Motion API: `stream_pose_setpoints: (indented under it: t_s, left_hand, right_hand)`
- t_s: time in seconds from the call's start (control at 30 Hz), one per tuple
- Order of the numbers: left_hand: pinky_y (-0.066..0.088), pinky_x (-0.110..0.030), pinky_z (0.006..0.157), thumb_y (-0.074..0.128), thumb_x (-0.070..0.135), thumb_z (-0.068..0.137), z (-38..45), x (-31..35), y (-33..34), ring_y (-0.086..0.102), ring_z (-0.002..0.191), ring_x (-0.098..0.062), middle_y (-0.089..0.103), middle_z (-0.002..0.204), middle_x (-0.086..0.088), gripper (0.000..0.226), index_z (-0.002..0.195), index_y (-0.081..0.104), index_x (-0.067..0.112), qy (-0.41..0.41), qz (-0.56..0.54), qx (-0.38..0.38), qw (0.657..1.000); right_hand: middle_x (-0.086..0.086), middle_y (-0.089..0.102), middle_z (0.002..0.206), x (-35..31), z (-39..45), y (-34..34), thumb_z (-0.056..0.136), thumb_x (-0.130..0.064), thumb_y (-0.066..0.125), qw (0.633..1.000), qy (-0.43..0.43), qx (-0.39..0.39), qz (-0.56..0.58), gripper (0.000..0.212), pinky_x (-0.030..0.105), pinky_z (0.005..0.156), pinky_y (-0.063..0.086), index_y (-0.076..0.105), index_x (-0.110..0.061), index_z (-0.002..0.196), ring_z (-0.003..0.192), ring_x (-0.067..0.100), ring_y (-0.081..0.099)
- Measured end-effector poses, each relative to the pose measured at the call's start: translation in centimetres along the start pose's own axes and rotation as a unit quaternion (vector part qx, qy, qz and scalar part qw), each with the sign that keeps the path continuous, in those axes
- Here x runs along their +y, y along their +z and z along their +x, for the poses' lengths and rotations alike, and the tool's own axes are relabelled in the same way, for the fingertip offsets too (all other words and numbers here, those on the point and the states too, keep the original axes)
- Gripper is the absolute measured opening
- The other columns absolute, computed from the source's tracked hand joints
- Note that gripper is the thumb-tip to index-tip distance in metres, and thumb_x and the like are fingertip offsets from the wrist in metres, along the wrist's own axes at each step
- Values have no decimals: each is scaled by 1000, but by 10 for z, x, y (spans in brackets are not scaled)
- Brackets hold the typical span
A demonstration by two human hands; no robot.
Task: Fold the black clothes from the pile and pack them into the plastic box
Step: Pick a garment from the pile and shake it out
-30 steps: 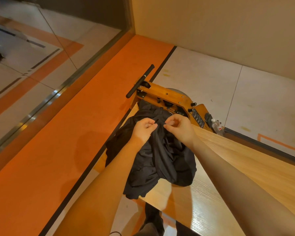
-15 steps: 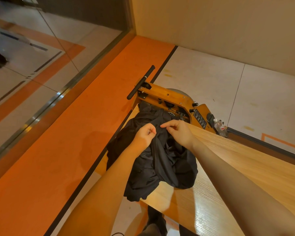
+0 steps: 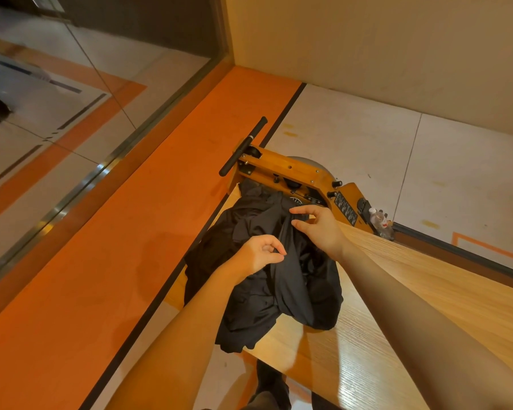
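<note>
Both hands had drifted apart over the black pile (image 3: 267, 267), right hand (image 3: 317, 229) pinching its far fold, left hand (image 3: 259, 255) nearer, fingers curled empty.

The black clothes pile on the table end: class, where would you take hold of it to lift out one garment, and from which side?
Grip the raised fold running up the middle of the black clothes pile, probably from above with both hands. The right hand already pinches its upper end and the left hand its lower part. The left edge droops off the wooden table, so pulling there would likely drag everything.
</note>
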State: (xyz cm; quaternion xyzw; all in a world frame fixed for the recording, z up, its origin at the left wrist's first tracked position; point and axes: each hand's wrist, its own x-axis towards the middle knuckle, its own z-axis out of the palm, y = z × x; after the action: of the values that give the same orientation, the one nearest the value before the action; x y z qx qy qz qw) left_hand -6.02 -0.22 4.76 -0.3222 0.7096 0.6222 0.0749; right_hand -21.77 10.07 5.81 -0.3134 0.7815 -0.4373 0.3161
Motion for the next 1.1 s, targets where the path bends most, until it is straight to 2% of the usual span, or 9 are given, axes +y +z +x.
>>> stream_pose_setpoints:
  t_s: [0.13, 0.3, 0.37, 0.47, 0.6, 0.67, 0.8, 0.9, 1.1]
  left_hand:
    - [43, -19, 84, 59, -2, 89, 3, 5, -4, 58, 89, -13, 62, 90, -4, 26, 77, 64, 21, 1, 11, 16, 1000]
    - [44, -17, 69, 71, 4, 83, 2, 16, -14, 52, 81, -9, 53, 84, 1, 22, 78, 58, 22, 26, 25, 45, 998]
    - [43, -14, 73, 71, 2, 81, 1, 23, -19, 53, 89, -8, 57, 91, 3, 24, 77, 60, 22, 54, 31, 60, 996]
    - [41, -24, 88, 73, 5, 80, -1, 38, -31, 53, 104, -9, 61, 106, 2, 18, 79, 66, 22, 69, 30, 82, 994]
    - [46, -29, 81, 78, 14, 79, -3, 51, -48, 64, 90, -13, 70, 89, -4, 18, 85, 61, 17, 86, 49, 98, 990]
    - [49, -31, 79, 79, 19, 77, -5, 57, -52, 68, 84, -18, 73, 83, -5, 25, 87, 57, 17, 78, 64, 88, 991]
    - [50, -18, 58, 76, 15, 80, -12, 66, -50, 67, 69, -10, 72, 76, -1, 17, 89, 62, 16, 33, 89, -4, 995]
    - [54, -22, 66, 71, 12, 84, -15, 63, -45, 71, 79, -13, 74, 86, -1, 9, 92, 68, 17, 6, 71, -62, 995]
    - [43, -19, 71, 60, 19, 93, -8, 51, -32, 61, 86, -6, 69, 96, 1, 5, 94, 63, 23, 38, 84, -30, 995]
  right_hand:
    - [-2, 60, 129, -2, -3, -5, 93, -13, 65, 1000, 8, 14, 2, 28, 40, 98, 52, 68, -20, 120, 108, 15, 59]
    - [1, 59, 132, -7, -7, -12, 91, -15, 68, 998, 23, 39, 38, 27, 45, 100, 51, 69, -22, 117, 117, 21, 58]
    - [2, 61, 130, -10, -10, -15, 89, -16, 71, 996, 23, 59, 56, 28, 45, 101, 50, 69, -21, 116, 119, 21, 58]
    - [3, 64, 122, -13, -15, -23, 90, -13, 69, 991, 33, 104, 83, 27, 40, 96, 53, 69, -17, 116, 110, 19, 61]
    - [1, 63, 109, -16, -23, -33, 94, -6, 61, 985, 28, 150, 85, 24, 30, 92, 52, 69, -7, 117, 105, 18, 60]
    - [2, 64, 110, -15, -27, -35, 95, -5, 59, 982, 24, 173, 69, 24, 26, 92, 48, 69, -6, 117, 104, 15, 59]
    - [9, 67, 119, -5, -33, -39, 96, -4, 57, 971, 38, 223, 78, 25, 37, 102, 49, 69, -7, 117, 109, 21, 60]
    - [8, 66, 118, 1, -39, -43, 96, -4, 57, 966, 52, 235, 95, 25, 35, 98, 50, 69, -7, 117, 106, 18, 59]
    - [3, 64, 119, 11, -49, -38, 93, -10, 64, 970, 48, 219, 98, 25, 40, 99, 51, 69, -11, 118, 112, 19, 58]
